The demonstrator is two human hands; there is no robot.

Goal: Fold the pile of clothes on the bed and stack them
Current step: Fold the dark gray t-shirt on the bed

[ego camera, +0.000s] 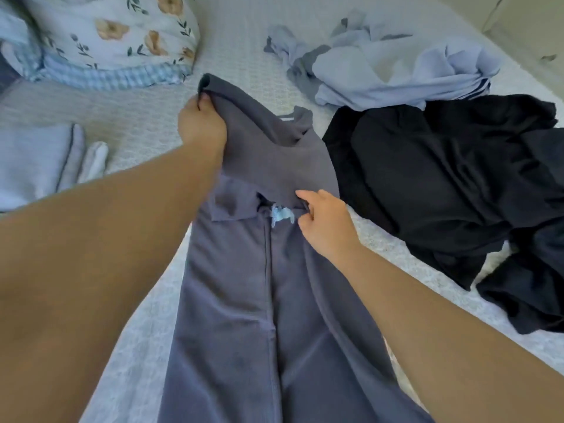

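Observation:
A dark grey-blue garment (244, 300) lies lengthwise down the middle of the bed, with a pale blue label showing near its top. My left hand (201, 126) grips its far edge and holds that part lifted and folded back. My right hand (325, 225) pinches the fabric beside the label. To the right lies a crumpled black garment (457, 184). Behind it sits a rumpled heap of light blue clothes (396, 65). At the left edge rests a folded light blue piece (33, 166).
A floral pillow with a blue checked border (113, 38) lies at the back left. The bed cover (146, 117) is pale and textured. The bed's edge and a light wall show at the top right corner.

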